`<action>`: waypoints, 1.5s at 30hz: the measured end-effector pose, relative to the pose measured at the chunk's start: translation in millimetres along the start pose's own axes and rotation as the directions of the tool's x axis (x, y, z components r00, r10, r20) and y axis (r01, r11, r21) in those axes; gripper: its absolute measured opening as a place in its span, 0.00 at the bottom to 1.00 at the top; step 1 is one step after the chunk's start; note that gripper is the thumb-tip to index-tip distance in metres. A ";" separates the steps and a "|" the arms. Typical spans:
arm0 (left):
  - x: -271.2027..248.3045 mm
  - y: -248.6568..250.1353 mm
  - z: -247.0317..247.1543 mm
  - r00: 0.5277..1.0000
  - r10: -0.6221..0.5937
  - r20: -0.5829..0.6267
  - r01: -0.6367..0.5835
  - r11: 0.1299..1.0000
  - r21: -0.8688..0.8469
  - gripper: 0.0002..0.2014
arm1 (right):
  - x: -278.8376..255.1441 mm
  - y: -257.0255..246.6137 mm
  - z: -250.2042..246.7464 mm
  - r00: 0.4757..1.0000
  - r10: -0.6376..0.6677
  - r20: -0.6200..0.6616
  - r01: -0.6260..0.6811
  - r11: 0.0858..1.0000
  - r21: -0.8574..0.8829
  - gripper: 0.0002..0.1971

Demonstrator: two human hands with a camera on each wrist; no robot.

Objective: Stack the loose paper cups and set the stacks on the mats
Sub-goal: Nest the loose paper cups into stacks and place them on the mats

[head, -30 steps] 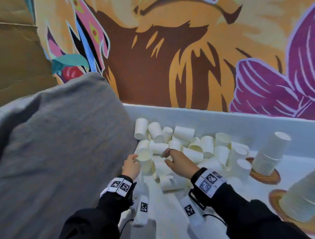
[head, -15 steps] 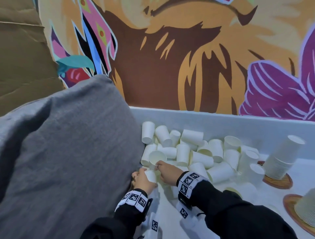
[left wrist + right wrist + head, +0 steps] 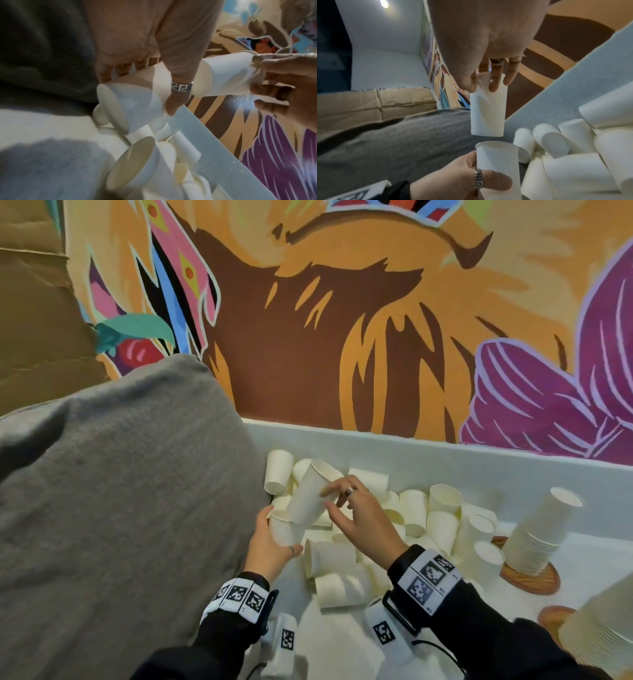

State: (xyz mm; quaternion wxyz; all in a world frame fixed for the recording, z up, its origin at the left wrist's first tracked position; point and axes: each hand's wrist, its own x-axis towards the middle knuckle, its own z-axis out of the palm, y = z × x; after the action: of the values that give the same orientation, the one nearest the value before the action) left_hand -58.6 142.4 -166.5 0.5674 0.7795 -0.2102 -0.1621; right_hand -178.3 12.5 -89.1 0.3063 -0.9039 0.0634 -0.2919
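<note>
Right hand (image 3: 363, 518) fingers lifted cup (image 3: 310, 496) off pile | poised above left hand's (image 3: 269, 546) held cup (image 3: 284, 530) (nesting next)

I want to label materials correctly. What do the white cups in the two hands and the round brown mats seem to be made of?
White cup in the left hand and white cup in the right hand: thin matte paper, rolled rim, wall dented under fingers. Round brown mat: probably wood, since grain lines show; possibly a print.

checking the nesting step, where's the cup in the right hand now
In the head view the raised cup is pinched by the right hand, just above the left hand's cup, beside the grey cushion.
</note>
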 end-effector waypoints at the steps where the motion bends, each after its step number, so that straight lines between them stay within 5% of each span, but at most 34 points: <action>1: -1.5 9.6 -0.9 0.999 0.046 0.004 -0.045 0.999 -0.030 0.43 | 2.8 -1.1 -5.2 1.000 -0.012 -0.025 0.012 1.000 0.013 0.05; 6: -14.1 48.9 -1.0 0.972 0.231 0.035 -0.227 0.970 -0.088 0.41 | 8.2 -10.6 -22.0 0.996 -0.066 -0.053 0.066 0.998 -0.002 0.05; 10: -27.0 64.9 1.5 0.948 0.315 0.037 -0.301 0.931 -0.207 0.42 | 0.6 -16.6 -23.2 0.988 -0.080 0.134 0.090 0.993 -0.072 0.15; 12: -30.2 66.6 -0.2 0.942 0.335 0.029 -0.320 0.919 -0.230 0.45 | -5.8 -20.9 -24.5 0.985 -0.051 0.167 0.047 0.998 0.028 0.13; 16: -36.3 62.4 -9.5 0.937 0.350 -0.010 -0.348 0.928 -0.134 0.46 | -16.1 -4.1 -24.4 0.984 0.178 -0.022 -0.161 0.934 0.317 0.04; 19: -39.5 60.3 -14.0 0.943 0.332 -0.003 -0.331 0.938 -0.101 0.43 | -24.9 33.6 -11.8 0.889 0.433 0.147 -0.450 0.887 0.107 0.05; 22: -41.5 59.9 -14.4 0.953 0.304 0.003 -0.302 0.948 -0.098 0.43 | -37.9 56.6 -2.5 0.683 0.586 0.436 -0.609 0.786 -0.103 0.10; 24: -42.6 59.2 -13.8 0.958 0.286 -0.013 -0.286 0.954 -0.093 0.42 | -46.4 58.8 -2.3 0.582 0.626 0.519 -0.632 0.750 -0.195 0.08; 28: -39.6 54.7 -11.3 0.964 0.261 -0.051 -0.264 0.960 -0.091 0.40 | -51.0 58.9 0.0 0.514 0.652 0.558 -0.654 0.718 -0.238 0.07; 34: -39.0 55.6 -8.6 0.968 0.244 -0.062 -0.249 0.965 -0.087 0.39 | -52.6 57.5 5.3 0.461 0.643 0.611 -0.770 0.632 -0.084 0.07; 38: -37.3 53.7 -7.8 0.970 0.235 -0.064 -0.239 0.969 -0.065 0.38 | -51.2 54.2 -2.4 0.490 0.594 0.638 -0.799 0.599 0.056 0.09; 42: -37.7 53.1 -6.2 0.973 0.204 -0.106 -0.201 0.979 0.038 0.37 | -40.2 40.1 -27.1 0.666 0.529 0.525 -0.669 0.736 0.108 0.09; 45: -41.3 55.6 -3.1 0.973 0.205 -0.101 -0.194 0.975 0.112 0.37 | -25.4 27.4 -50.1 0.825 0.472 0.311 -0.520 0.850 0.089 0.10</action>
State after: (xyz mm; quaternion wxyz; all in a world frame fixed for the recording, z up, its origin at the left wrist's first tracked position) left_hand -100.5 151.2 -112.0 0.5513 0.7901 -0.2634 -0.0493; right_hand -225.8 -28.0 -85.5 0.4534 -0.8582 0.2281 -0.0765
